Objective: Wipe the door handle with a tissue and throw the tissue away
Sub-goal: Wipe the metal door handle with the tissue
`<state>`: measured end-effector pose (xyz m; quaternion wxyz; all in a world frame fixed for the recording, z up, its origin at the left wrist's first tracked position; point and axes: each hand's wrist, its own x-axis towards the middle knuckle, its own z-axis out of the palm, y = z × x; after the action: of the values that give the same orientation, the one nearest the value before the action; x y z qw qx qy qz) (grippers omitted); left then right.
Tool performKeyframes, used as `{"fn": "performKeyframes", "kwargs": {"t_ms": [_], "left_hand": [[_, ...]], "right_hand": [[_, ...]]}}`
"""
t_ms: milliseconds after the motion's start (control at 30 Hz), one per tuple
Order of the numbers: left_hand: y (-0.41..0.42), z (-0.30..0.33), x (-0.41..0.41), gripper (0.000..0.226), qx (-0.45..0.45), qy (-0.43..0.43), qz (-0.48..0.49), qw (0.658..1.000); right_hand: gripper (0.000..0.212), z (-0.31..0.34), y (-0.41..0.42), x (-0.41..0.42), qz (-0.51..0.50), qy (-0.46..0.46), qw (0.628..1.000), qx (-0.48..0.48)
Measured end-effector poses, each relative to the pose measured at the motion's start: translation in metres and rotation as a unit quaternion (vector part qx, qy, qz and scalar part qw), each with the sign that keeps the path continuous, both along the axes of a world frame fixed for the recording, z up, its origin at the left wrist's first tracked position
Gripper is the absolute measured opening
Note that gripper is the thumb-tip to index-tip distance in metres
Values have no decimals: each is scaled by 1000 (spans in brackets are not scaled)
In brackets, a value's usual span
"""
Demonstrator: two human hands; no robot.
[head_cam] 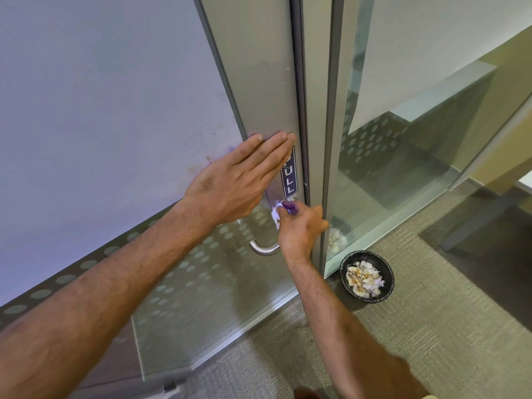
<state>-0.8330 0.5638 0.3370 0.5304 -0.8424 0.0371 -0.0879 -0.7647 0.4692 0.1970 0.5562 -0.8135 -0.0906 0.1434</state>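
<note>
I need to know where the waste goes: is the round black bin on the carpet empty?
No, the round black bin already holds a heap of crumpled, stained tissues.

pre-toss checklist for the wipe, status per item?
1. Tissue in the right hand grip: ok, pinched.
2. Tissue on the door handle: ok, at its upper end.
3. Left hand bracing the door: ok, flat, holding nothing.
4. Handle fully wiped: cannot tell; the lower curve looks untouched.
5. Bin open on the floor by the frame: ok.
6. Room in the bin: ok, used tissues lie below the rim.
</note>
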Motion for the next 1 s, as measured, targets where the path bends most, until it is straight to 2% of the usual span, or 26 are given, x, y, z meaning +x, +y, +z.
{"fn": "performKeyframes", "kwargs": {"t_ms": [67, 133, 333, 500, 667, 800, 867, 1000], "left_hand": [[0, 1, 0, 78, -1, -1, 2, 1000], [0, 1, -1, 80, -3, -1, 7, 1000], [0, -1, -1, 85, 4, 8, 33, 999], [0, 0, -1, 84, 2, 1, 15, 1000], [1, 0, -1, 88, 8, 11, 22, 1000], [1, 0, -1, 87, 6, 8, 12, 1000], [2, -1, -2, 87, 11, 10, 15, 1000], [1, -1, -2, 86, 1, 17, 25, 1000]], "right_hand": [[5, 4, -5, 3, 5, 26, 995, 94], [7, 9, -15, 11, 22, 30, 990, 137], [16, 20, -48, 49, 24, -33, 991, 129], [10, 15, -22, 30, 99, -46, 988, 105], [7, 6, -4, 3, 39, -79, 995, 40], [16, 1, -21, 1, 151, -159, 975, -47], [16, -1, -32, 7, 159, -176, 971, -26], [10, -1, -57, 29, 52, -89, 993, 51]]}}
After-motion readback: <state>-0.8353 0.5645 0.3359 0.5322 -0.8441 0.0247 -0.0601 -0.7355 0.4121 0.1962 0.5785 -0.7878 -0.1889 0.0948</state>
